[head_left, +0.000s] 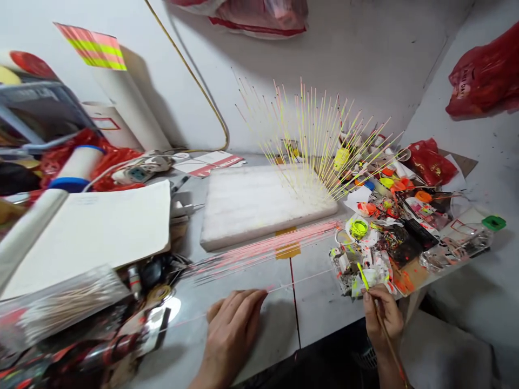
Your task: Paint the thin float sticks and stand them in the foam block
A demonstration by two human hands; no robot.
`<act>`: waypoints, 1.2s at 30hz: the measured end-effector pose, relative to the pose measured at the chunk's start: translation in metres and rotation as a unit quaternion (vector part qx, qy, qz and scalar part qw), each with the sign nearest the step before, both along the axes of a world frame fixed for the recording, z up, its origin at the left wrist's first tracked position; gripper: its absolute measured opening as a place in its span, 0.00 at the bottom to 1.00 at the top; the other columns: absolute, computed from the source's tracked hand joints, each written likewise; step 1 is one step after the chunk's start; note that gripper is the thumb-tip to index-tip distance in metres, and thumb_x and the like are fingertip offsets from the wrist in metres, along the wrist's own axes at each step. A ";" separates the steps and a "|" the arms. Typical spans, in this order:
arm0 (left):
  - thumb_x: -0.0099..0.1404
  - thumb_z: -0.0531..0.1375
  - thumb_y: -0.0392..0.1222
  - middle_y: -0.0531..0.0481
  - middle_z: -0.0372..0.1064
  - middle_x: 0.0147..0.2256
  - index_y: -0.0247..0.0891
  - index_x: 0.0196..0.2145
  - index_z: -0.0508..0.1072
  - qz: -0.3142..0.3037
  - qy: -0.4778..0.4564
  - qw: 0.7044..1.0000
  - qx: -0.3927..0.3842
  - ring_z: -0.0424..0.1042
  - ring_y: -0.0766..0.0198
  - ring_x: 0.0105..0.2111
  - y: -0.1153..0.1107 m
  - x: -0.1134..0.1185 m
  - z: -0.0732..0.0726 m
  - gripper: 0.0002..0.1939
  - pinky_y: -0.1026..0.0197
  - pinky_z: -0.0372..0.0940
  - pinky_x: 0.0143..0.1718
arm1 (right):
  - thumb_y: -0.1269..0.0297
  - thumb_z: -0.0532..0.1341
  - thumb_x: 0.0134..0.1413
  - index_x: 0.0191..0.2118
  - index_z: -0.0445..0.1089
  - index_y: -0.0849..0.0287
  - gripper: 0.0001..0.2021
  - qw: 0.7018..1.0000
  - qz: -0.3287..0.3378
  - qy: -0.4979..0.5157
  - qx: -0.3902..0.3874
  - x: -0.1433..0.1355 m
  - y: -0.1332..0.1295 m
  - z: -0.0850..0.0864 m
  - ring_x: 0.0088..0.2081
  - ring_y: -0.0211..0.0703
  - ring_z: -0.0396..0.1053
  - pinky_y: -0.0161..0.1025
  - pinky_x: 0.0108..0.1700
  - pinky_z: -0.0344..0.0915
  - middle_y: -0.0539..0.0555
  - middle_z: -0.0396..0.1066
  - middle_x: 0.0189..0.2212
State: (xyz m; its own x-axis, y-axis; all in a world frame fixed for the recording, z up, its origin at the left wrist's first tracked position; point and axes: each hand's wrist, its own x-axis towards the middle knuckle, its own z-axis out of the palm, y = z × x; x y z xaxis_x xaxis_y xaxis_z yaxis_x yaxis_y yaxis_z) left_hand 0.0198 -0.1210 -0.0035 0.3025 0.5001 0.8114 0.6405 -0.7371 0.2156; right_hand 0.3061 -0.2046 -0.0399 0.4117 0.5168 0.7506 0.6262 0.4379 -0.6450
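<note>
My left hand (235,329) rests low over the table's front part, its fingers closed on a thin pale rod (304,279) that runs out to both sides. In my right hand (383,313) a paintbrush (364,276) is pinched, its bristles coated in fluorescent yellow. The brush tip points up and is apart from the rod. An open pot of yellow paint (358,229) stands beyond it. Between the foam block and my left hand lies a row of thin pink-coated rods (259,246).
Many yellow and pink rods (324,146) stand upright in the white foam block (251,200). Paint-stained pots and a green-capped clear bottle (462,246) crowd the right side. An open notebook (105,221) and a bag of thin sticks (77,300) lie at left.
</note>
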 end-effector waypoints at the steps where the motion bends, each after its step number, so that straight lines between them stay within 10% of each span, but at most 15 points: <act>1: 0.71 0.56 0.31 0.52 0.75 0.32 0.38 0.41 0.72 0.001 0.002 1.000 0.000 0.73 0.66 0.32 0.000 -0.001 -0.001 0.07 0.62 0.59 0.37 | 0.71 0.63 0.63 0.40 0.73 0.58 0.02 1.000 0.000 -0.001 -0.003 -0.003 0.000 -0.001 0.33 0.42 0.75 0.35 0.32 0.73 0.53 0.74 0.32; 12: 0.68 0.59 0.30 0.50 0.76 0.36 0.38 0.46 0.73 0.029 0.060 0.998 0.002 0.74 0.65 0.35 0.004 -0.021 -0.025 0.11 0.61 0.60 0.39 | 0.73 0.60 0.63 0.42 0.72 0.55 0.06 0.998 0.033 -0.037 -0.037 -0.030 0.002 -0.010 0.31 0.38 0.72 0.33 0.33 0.69 0.51 0.73 0.31; 36: 0.68 0.59 0.30 0.50 0.77 0.36 0.39 0.46 0.73 0.023 0.057 0.998 -0.006 0.75 0.65 0.35 0.002 -0.018 -0.022 0.11 0.60 0.61 0.40 | 0.69 0.61 0.64 0.39 0.73 0.56 0.03 0.998 -0.019 -0.028 -0.055 -0.031 0.008 -0.014 0.30 0.38 0.74 0.31 0.31 0.71 0.51 0.75 0.30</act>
